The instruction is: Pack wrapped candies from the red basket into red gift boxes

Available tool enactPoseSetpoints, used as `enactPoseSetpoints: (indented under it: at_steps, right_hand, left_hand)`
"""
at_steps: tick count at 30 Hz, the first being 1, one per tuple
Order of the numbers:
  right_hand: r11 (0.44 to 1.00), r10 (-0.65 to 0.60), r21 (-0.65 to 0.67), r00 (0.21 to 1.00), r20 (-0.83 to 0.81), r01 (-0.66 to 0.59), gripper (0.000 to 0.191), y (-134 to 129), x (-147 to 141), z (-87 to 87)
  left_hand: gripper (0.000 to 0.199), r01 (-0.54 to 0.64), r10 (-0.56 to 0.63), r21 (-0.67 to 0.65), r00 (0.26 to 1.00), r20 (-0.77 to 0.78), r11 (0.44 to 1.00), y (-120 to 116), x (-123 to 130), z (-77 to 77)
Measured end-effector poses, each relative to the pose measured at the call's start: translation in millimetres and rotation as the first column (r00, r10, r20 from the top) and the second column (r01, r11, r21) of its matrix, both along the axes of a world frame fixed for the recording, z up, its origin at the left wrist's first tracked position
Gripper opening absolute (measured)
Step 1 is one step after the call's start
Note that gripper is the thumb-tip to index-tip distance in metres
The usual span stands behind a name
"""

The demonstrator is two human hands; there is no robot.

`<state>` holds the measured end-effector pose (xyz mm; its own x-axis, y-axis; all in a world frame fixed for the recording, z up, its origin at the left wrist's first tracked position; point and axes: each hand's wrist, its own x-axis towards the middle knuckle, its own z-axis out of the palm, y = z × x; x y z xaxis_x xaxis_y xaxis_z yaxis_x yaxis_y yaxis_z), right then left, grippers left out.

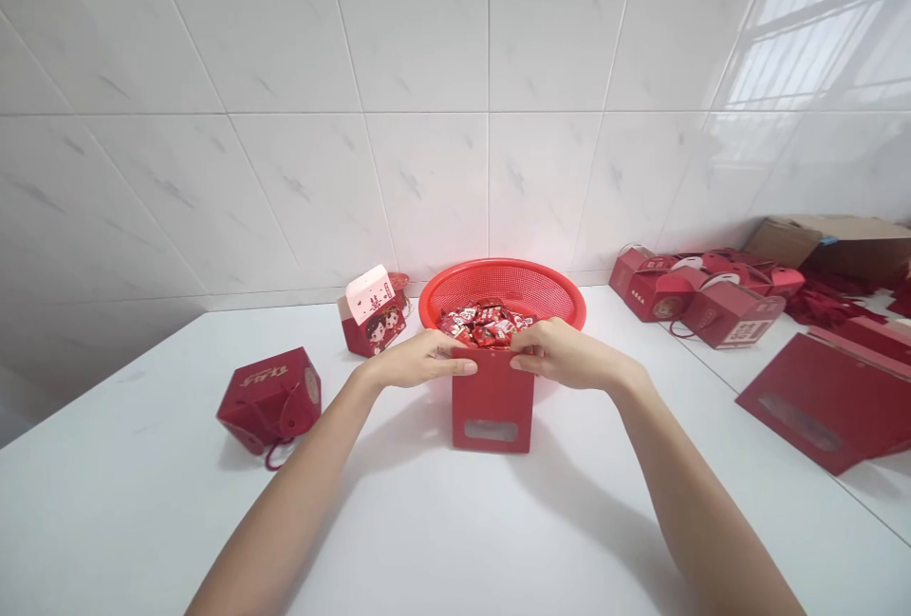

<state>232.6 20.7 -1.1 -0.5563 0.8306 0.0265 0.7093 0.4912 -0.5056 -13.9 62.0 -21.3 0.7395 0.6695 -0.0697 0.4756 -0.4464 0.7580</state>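
Observation:
A red paper gift box [492, 398] with a small clear window low on its front stands upright on the white table. My left hand [421, 357] pinches its top left corner, thumb on the front face. At the top right corner, my right hand [559, 355] grips it the same way; the fingers behind the box are partly hidden. Just behind stands a red plastic colander [551, 286], with red-wrapped candies [488, 320] heaped in it.
On the left lie a dark red gift box [267, 398] and a smaller pink-topped box [371, 312] with cartoon figures. Several red boxes [736, 312], a flat windowed box [818, 398] and an open cardboard carton [840, 241] occupy the right. A tiled wall [427, 179] closes off the back.

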Motion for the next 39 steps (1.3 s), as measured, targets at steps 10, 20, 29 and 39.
enactPoseSetpoints:
  at_steps: [10,20,29,39]
  right_hand:
    - [0.999,0.010,-0.032,1.000,0.017,-0.009,0.033,6.7,3.3,-4.6]
    - [0.996,0.067,0.061,0.998,0.010,-0.067,0.030,-4.4,20.2,11.9]
    - [0.861,-0.329,0.217,0.830,-0.450,0.459,0.033,-41.2,92.9,42.5]
    - [0.441,-0.782,0.174,0.472,-0.407,0.880,0.020,-31.2,111.5,38.7]
  left_hand:
    - [0.050,-0.032,0.032,-0.015,0.999,0.000,0.999,3.0,2.6,-3.6]
    - [0.044,0.111,-0.095,-0.115,0.987,0.132,0.987,6.8,0.4,-9.1]
    - [0.036,0.022,-0.010,-0.139,0.996,0.091,0.990,6.4,0.1,-10.8]
    - [0.042,0.024,-0.023,-0.071,0.999,0.025,0.997,6.9,3.6,-14.7]
